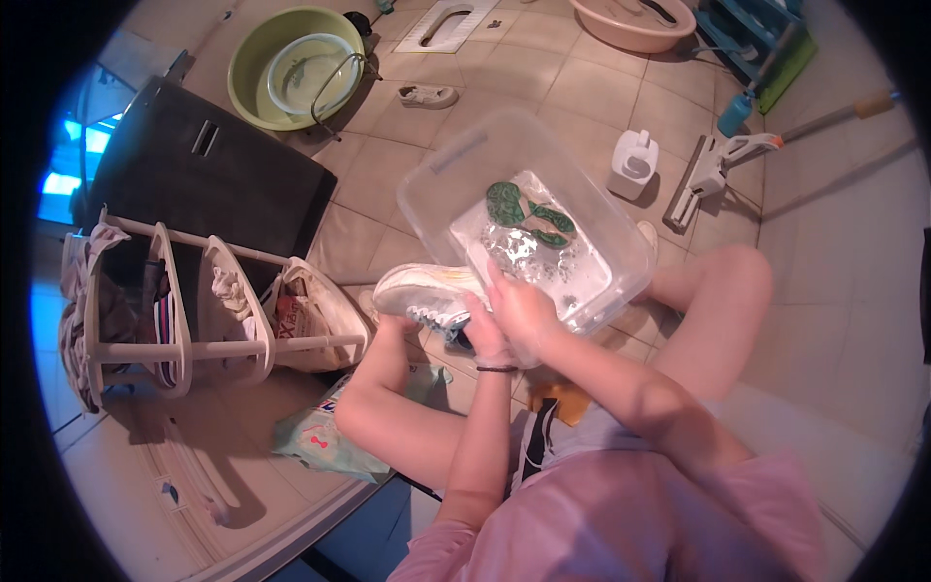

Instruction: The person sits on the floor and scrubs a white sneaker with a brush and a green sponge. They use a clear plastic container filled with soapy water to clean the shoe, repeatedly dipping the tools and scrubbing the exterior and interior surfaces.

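A white sneaker [424, 289] with laces is held tilted at the near left side of a clear plastic tub [423, 199]. My left hand [487, 333], with a dark band at its wrist, is closed round the shoe's opening. Close against it, my right hand [527, 308] is closed on a slim white piece [479, 260] that reaches over the shoe's end; it looks like a brush, but its bristles are hidden. Inside the tub, another shoe with a green-patched sole [505, 204] lies sole-up in shallow, glinting water.
A white jug [634, 163] and a flat-headed mop [713, 175] stand right of the tub. Beyond it are a lone sneaker [428, 96], a green basin [247, 82], a pink basin [621, 37] and a squat toilet [465, 24]. At left, a beige rack [194, 351] holds cloths.
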{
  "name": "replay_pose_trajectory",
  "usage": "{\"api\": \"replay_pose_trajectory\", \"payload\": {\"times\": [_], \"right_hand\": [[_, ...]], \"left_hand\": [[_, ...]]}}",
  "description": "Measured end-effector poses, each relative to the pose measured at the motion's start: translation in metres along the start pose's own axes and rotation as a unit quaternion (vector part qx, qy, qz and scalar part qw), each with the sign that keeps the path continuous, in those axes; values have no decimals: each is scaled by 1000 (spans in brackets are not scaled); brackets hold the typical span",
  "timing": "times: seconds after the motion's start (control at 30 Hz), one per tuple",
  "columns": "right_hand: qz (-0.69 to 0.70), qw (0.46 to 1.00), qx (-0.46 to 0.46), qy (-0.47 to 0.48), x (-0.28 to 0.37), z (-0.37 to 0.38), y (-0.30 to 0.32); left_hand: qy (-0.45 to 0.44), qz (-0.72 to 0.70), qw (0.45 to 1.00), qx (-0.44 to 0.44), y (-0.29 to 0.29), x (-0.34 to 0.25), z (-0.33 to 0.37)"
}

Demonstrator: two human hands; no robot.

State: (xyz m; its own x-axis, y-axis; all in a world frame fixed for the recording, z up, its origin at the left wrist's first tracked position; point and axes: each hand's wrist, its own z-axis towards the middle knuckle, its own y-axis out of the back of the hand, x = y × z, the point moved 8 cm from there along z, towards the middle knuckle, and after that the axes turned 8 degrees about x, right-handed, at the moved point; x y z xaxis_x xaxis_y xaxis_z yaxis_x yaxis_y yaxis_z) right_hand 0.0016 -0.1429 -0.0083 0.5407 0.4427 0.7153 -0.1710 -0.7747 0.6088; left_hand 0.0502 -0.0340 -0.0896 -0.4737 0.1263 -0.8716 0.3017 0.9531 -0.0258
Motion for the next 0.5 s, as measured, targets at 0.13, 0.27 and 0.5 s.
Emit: {"api": "replay_pose_trajectory", "payload": {"times": [0.13,0.27,0.5], "right_hand": [[-19,994,1,106,-7,-60,-16],[-26,1000,2,-10,-9,-6,11],[-89,995,29,35,-23,-46,0]], "left_hand": [[39,-144,989,7,6,-3,3],[-109,-22,993,32,-1,-6,10],[-30,-82,994,63,2,-25,15]]}}
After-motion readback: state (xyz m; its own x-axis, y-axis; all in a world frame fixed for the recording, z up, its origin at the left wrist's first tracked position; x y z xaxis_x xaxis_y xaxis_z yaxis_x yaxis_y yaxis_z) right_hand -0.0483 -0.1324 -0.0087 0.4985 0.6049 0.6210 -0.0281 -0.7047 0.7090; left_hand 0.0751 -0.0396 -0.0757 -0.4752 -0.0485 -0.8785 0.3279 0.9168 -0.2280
